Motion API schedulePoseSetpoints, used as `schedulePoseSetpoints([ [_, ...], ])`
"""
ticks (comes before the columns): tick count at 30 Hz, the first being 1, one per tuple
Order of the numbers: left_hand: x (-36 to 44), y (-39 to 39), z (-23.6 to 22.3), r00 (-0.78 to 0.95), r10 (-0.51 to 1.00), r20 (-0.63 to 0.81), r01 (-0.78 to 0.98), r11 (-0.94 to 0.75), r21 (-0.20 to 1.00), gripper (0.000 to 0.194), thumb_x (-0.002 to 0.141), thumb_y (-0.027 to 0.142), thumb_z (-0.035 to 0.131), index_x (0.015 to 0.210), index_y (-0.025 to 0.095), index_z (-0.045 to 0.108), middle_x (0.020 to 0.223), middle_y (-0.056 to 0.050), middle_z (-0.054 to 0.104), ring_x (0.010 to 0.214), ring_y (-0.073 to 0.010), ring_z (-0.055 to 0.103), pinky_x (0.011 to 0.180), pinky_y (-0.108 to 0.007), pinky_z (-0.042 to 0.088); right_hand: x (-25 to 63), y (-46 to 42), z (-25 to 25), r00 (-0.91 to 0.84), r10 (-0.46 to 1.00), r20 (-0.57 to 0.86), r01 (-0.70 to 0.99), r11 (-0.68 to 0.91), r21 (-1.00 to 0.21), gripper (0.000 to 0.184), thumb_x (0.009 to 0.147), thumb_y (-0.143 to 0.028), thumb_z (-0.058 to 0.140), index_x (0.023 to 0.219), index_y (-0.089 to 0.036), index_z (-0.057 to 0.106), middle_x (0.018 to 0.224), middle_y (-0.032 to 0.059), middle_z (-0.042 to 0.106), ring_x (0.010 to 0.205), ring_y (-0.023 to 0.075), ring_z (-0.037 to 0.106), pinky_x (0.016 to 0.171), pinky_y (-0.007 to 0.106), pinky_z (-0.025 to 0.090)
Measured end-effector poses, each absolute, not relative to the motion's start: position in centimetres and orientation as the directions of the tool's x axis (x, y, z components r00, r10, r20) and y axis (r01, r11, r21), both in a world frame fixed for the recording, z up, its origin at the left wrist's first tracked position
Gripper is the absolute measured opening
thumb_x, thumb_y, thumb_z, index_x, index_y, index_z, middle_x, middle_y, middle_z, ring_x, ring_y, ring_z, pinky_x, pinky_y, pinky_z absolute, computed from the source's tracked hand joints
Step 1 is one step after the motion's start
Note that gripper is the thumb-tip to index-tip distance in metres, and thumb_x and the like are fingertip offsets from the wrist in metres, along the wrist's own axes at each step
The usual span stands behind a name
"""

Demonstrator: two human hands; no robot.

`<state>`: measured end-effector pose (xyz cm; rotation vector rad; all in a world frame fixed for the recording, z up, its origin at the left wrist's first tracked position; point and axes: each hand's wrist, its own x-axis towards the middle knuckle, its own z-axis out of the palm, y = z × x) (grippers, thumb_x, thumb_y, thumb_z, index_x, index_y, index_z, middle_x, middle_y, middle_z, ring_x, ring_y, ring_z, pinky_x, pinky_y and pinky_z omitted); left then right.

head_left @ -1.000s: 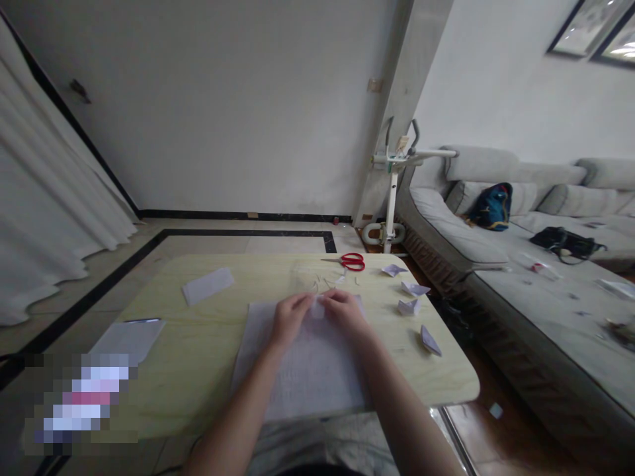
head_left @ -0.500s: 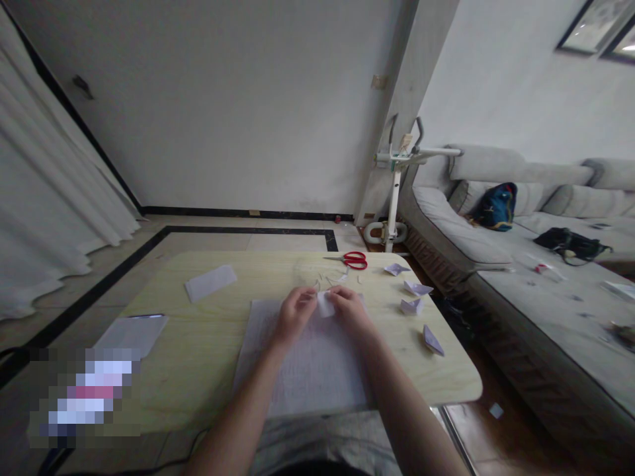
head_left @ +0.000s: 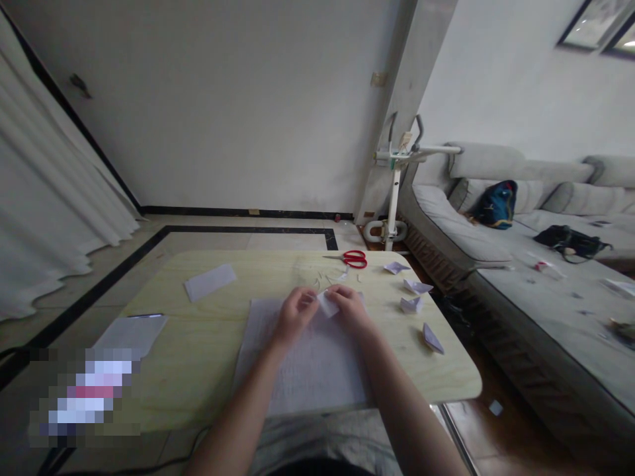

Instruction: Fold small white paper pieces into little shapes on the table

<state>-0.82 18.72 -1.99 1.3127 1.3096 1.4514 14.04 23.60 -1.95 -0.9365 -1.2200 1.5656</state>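
Between my two hands is a small piece of white folded paper [head_left: 327, 305]. My left hand [head_left: 298, 311] pinches its left edge, and the fingers of my right hand [head_left: 347, 305] close on its upper right side. Both hands are over a large printed sheet [head_left: 317, 370] lying flat on the table. Just beyond my fingertips lie thin paper scraps [head_left: 328, 279] and scissors [head_left: 354, 259] with red handles. Several folded paper boats, such as the nearest one [head_left: 433, 338], stand along the table's right side.
The pale wooden table [head_left: 198, 357] has rounded corners. At its left are a stack of white paper slips [head_left: 210, 283] and a pen [head_left: 145, 315] on a sheet. A grey sofa [head_left: 496, 258] stands to the right, with an exercise machine [head_left: 394, 192] behind.
The small paper has tilted slightly between my fingers. Both hands stay in nearly the same place, still gripping it.
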Motion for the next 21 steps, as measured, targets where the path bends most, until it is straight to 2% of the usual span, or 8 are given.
schedulePoseSetpoints([
  [7, -0.67, 18.78, -1.82, -0.138, 0.977, 0.165, 0.064, -0.157, 0.985, 0.018, 0.073, 0.032, 0.066, 0.082, 0.017, 0.061, 0.077, -0.001, 0.063, 0.071, -0.015, 0.061, 0.064, -0.023, 0.048, 13.85, 23.61, -2.09, -0.282, 0.958, -0.048, -0.258, -0.124, -0.958, 0.016, 0.064, -0.032, 0.071, 0.064, -0.018, 0.064, 0.056, -0.0024, 0.056, 0.051, 0.012, 0.047, 0.05, 0.024, 0.033],
  [17, -0.59, 18.73, -1.98, -0.149, 0.949, 0.278, 0.2, -0.247, 0.948, 0.009, 0.077, 0.027, 0.062, 0.08, 0.019, 0.059, 0.079, -0.001, 0.061, 0.074, -0.015, 0.06, 0.071, -0.025, 0.048, 14.04, 23.67, -2.45, -0.252, 0.968, -0.009, -0.239, -0.072, -0.968, 0.011, 0.065, -0.028, 0.071, 0.061, -0.018, 0.067, 0.057, -0.0026, 0.058, 0.054, 0.0118, 0.048, 0.054, 0.024, 0.036],
  [21, -0.65, 18.69, -2.13, -0.141, 0.942, 0.304, 0.255, -0.263, 0.931, 0.006, 0.077, 0.025, 0.06, 0.08, 0.019, 0.058, 0.08, -0.001, 0.059, 0.073, -0.0147, 0.06, 0.07, -0.025, 0.048, 14.12, 23.65, -2.48, -0.258, 0.966, 0.008, -0.201, -0.045, -0.979, 0.014, 0.067, -0.028, 0.071, 0.059, -0.018, 0.064, 0.056, -0.0034, 0.055, 0.053, 0.011, 0.045, 0.053, 0.024, 0.034],
])
